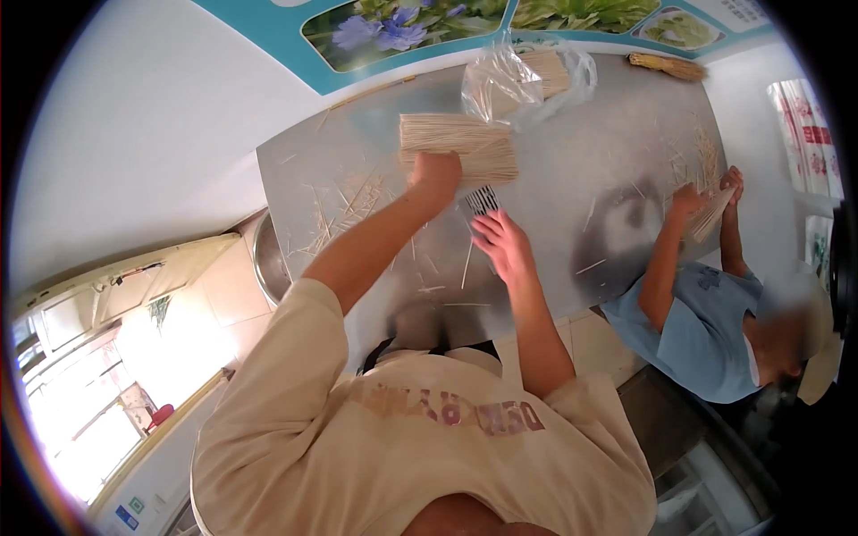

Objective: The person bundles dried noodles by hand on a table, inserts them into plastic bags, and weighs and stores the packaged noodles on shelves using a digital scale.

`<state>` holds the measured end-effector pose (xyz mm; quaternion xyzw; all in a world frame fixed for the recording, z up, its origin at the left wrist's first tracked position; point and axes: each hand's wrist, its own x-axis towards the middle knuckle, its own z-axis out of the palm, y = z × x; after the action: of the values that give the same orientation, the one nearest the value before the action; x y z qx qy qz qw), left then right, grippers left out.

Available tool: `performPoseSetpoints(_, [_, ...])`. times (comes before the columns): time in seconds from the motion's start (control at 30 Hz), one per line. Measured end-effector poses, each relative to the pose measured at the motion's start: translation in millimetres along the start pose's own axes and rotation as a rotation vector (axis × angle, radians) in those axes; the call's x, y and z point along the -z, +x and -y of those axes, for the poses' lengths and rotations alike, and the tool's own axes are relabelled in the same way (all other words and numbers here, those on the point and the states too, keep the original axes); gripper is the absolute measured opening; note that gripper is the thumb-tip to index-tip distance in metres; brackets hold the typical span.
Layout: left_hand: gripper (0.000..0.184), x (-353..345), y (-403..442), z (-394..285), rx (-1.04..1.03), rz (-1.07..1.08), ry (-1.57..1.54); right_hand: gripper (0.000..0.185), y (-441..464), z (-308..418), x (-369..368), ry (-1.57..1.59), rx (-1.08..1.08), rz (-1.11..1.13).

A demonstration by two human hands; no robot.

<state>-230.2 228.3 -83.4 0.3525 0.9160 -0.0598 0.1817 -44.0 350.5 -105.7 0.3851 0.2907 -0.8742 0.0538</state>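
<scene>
A broad pile of thin pale sticks point(460, 134) lies on the metal table. My left hand point(435, 176) is closed at the near edge of this pile, its fingers curled on some of the sticks and partly hidden from above. Just to the right and nearer to me, my right hand point(506, 246) has its fingers stretched out and apart. Beside its fingertips is a small black-and-white striped piece point(483, 200), touching the near side of the pile; whether the fingers touch it, I cannot tell.
Behind the pile sits a clear plastic bag point(505, 85) with more sticks. Loose sticks point(353, 205) are scattered at the left of the metal table point(554, 179). At the right, a co-worker in a blue shirt point(688, 313) holds a stick bundle point(710, 214). A yellowish bundle point(668, 66) lies far right.
</scene>
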Motion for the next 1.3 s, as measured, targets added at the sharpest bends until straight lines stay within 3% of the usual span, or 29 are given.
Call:
performPoseSetpoints(0.07, [0.034, -1.2, -13.5, -10.4, 0.009, -0.025, -0.026, 0.041, 36.4, -6.8, -32.8, 0.371, -0.241, 0.097])
performPoseSetpoints(0.2, [0.039, 7.7, -45.1, -32.5, 0.043, 0.043, -0.088, 0.032, 93.5, -34.4, -37.2, 0.673, -0.147, 0.182])
performPoseSetpoints(0.27, [0.035, 25.2, -58.5, -38.2, 0.004, 0.36, -0.086, 0.021, 101.9, -38.0, -37.7, 0.641, -0.023, 0.289])
performPoseSetpoints(0.3, [0.027, 58.4, -69.0, -32.9, -0.022, 0.42, -0.164, 0.013, 104.0, -38.3, -31.4, 0.539, 0.049, 0.261])
performPoseSetpoints(0.4, [0.02, 32.6, -40.9, -6.4, 0.011, 0.267, -0.26, 0.011, 101.2, -36.2, -13.9, 0.568, -0.055, 0.245])
performPoseSetpoints(0.47, [0.018, 13.3, -10.4, 3.1, -0.076, 0.291, -0.25, 0.011, 92.2, -33.3, -7.2, 0.603, -0.119, 0.247])
performPoseSetpoints(0.53, [0.016, -9.5, 24.2, 7.1, -0.431, 0.403, -0.243, 0.011, 86.3, -30.4, -7.8, 0.544, -0.182, 0.283])
performPoseSetpoints(0.6, [0.023, -30.9, 59.9, 4.1, -0.507, 0.388, -0.306, 0.013, 75.0, -30.8, -9.9, 0.504, -0.165, 0.282])
performPoseSetpoints(0.67, [0.039, -47.5, 92.0, -3.5, -0.445, 0.556, -0.182, 0.019, 59.2, -30.1, -6.7, 0.332, -0.196, 0.285])
performPoseSetpoints(0.7, [0.05, -33.2, 86.7, 5.6, -0.217, 0.657, -0.734, 0.025, 52.0, -31.3, -3.5, 0.314, -0.233, 0.293])
performPoseSetpoints(0.87, [0.057, -10.3, 52.5, 19.4, 0.013, 0.697, -1.187, 0.027, 8.9, -34.6, -11.6, 0.06, -0.125, 0.205])
performPoseSetpoints(0.93, [0.067, -8.3, -4.2, 18.4, -0.036, 0.72, -1.836, 0.028, 1.8, -44.7, -26.2, -0.089, 0.13, 0.155])
performPoseSetpoints(1.0, [0.08, -1.6, -64.5, 4.7, -0.251, 0.53, -1.692, 0.026, -11.9, -50.6, -50.9, -0.148, 0.211, 0.164])
performPoseSetpoints(1.03, [0.089, 18.4, -94.3, -4.2, -0.247, 0.299, -1.545, 0.026, -18.2, -59.4, -54.5, -0.353, 0.404, 0.134])
performPoseSetpoints(1.07, [0.089, 24.5, -119.6, -13.5, -0.231, 0.29, -1.552, 0.025, -25.0, -66.3, -56.9, -0.559, 0.6, 0.104])
performPoseSetpoints(1.1, [0.092, 27.6, -141.9, -22.1, -0.2, 0.122, -1.646, 0.023, -45.3, -59.4, -72.1, -0.688, 0.759, 0.133])
performPoseSetpoints(1.13, [0.096, 26.5, -157.6, -29.6, -0.162, -0.05, -1.734, 0.023, -52.0, -66.1, -71.5, -0.694, 0.743, 0.144])
performPoseSetpoints(1.17, [0.099, 12.3, -165.5, -36.9, -0.219, -0.31, -1.585, 0.021, -57.0, -72.0, -70.5, -0.571, 0.753, 0.201])
performPoseSetpoints(1.2, [0.099, -3.1, -173.8, -42.8, -0.198, -0.311, -1.594, 0.02, -61.7, -78.2, -68.5, -0.446, 0.758, 0.252])
performPoseSetpoints(1.23, [0.095, -17.5, -178.4, -46.2, -0.171, -0.395, -1.588, 0.02, -56.7, -83.8, -65.4, -0.305, 0.628, 0.276])
performPoseSetpoints(1.27, [0.092, -31.3, -180.8, -48.0, -0.149, -0.484, -1.576, 0.02, -50.7, -85.2, -60.1, -0.312, 0.62, 0.285])
performPoseSetpoints(1.3, [0.092, -44.2, -185.7, -51.1, -0.14, -0.491, -1.584, 0.027, -46.5, -85.0, -50.9, -0.644, 0.757, 0.362])
